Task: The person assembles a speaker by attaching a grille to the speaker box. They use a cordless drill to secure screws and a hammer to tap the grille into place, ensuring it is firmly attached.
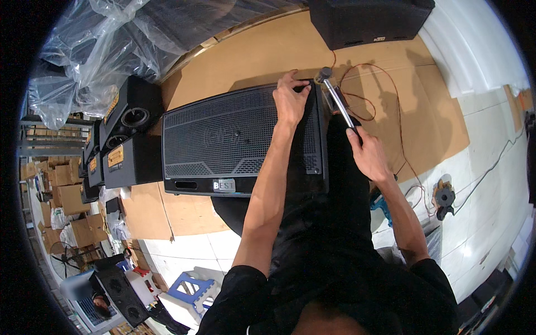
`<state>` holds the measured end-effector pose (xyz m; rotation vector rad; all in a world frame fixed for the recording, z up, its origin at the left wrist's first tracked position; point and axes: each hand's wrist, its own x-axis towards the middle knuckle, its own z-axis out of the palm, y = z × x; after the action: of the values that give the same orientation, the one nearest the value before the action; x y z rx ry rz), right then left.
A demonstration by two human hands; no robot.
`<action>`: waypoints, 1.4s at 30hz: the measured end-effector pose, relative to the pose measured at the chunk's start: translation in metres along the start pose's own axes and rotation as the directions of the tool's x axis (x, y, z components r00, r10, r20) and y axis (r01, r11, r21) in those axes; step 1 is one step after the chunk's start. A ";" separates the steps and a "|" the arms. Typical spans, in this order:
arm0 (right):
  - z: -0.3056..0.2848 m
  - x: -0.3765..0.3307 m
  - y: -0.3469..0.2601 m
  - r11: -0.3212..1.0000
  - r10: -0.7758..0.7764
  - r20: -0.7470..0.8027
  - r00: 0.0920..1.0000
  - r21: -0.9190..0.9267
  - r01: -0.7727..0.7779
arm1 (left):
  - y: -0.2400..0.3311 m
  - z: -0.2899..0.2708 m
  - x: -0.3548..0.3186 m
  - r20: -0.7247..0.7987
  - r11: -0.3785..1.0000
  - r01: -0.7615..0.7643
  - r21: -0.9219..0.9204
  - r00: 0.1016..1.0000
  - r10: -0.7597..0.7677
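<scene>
A large black speaker cabinet [234, 137] with a mesh grille lies before me, grille facing up. My left hand [291, 100] rests at its far right corner, thumb and forefinger pinched together at the edge. Whatever small piece may be between those fingertips is too small to make out. Gripped in my right hand [369, 153] is a hammer [339, 100] with a shiny metal shaft and a dark head. Its head is raised beside the same corner, just right of my left fingers. A silver nameplate [224, 185] sits on the cabinet's near edge.
Brown cardboard [430, 111] covers the floor under the cabinet, with a thin reddish cable [400, 111] looped on it. Another black cabinet [371, 22] stands at the far side. More speakers [134, 159] are stacked at left, near a blue-and-white stool [190, 293]. A tape roll [444, 196] lies right.
</scene>
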<state>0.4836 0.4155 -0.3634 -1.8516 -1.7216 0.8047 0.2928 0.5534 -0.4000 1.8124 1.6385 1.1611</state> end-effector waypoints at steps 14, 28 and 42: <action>0.009 0.013 0.004 0.991 -0.037 0.018 0.999 -0.126 0.039 | 0.004 -0.001 -0.003 0.000 0.995 0.027 -0.094 1.000 -0.027; 0.006 0.017 0.003 0.974 -0.117 0.005 0.993 -0.196 0.116 | 0.001 0.001 0.000 -0.042 0.997 0.017 -0.075 0.999 -0.020; 0.006 0.018 -0.004 0.978 -0.073 0.000 0.997 -0.196 0.072 | -0.001 0.004 -0.001 -0.074 0.991 0.055 -0.121 0.995 -0.064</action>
<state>0.4776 0.4338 -0.3667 -1.9010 -1.9115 0.6175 0.2953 0.5535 -0.4034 1.6530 1.6183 1.2894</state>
